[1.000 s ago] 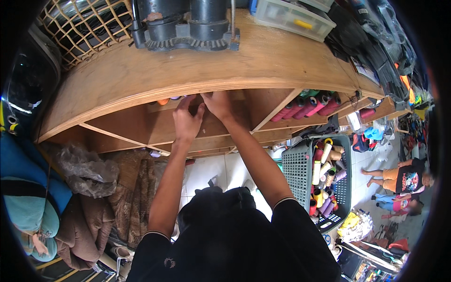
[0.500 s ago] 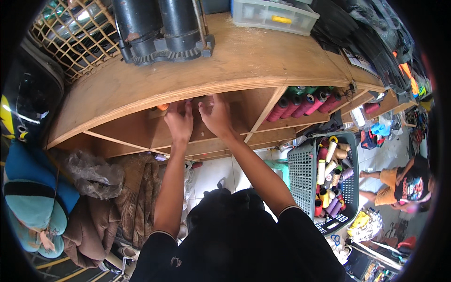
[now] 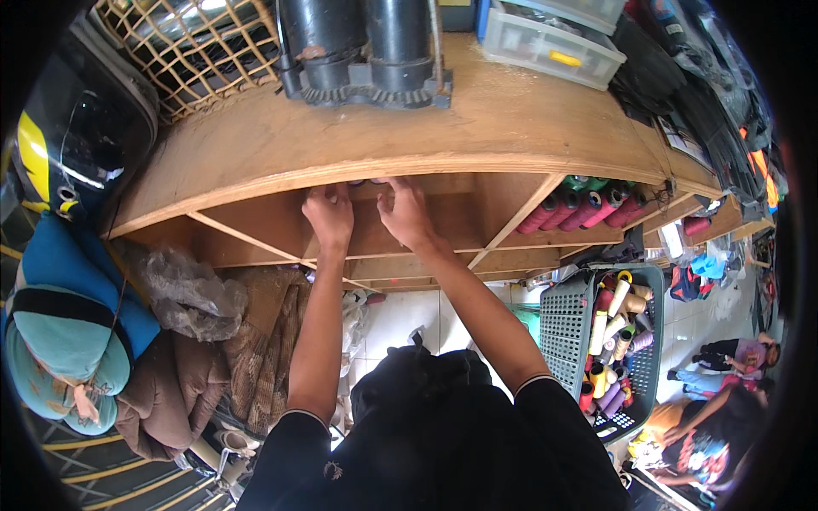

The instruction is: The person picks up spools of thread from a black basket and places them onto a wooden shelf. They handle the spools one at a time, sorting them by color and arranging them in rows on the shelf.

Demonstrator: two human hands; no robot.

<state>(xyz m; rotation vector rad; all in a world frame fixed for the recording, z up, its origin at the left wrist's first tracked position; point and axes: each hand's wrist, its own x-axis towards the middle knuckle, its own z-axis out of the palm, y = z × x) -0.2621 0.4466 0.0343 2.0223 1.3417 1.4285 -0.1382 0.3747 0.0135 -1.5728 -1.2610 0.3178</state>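
Note:
Both my hands reach into a compartment of the wooden shelf [image 3: 281,177], just under its top board. The fingers of my left hand [image 3: 331,216] are curled, and their tips are partly hidden by the board's edge; what they grip I cannot make out. Beside it, my right hand [image 3: 406,215] has its thumb apart from its fingers, which reach up behind the edge. Between the hands, small round purple-and-white ends [image 3: 377,180] show, maybe thread spools, mostly covered by the board. Whether either hand touches them is unclear.
Dark red thread spools [image 3: 588,211] lie in the compartment to the right. Below them stands a green plastic basket [image 3: 552,328] of mixed spools. On the shelf top are a black metal machine part [image 3: 366,72] and a clear drawer box [image 3: 545,51]. People sit at far right.
The view has shifted, so the shelf sits further right. My left fingers have curled more, and the orange thing beside them is out of sight. My right hand stays inside the compartment.

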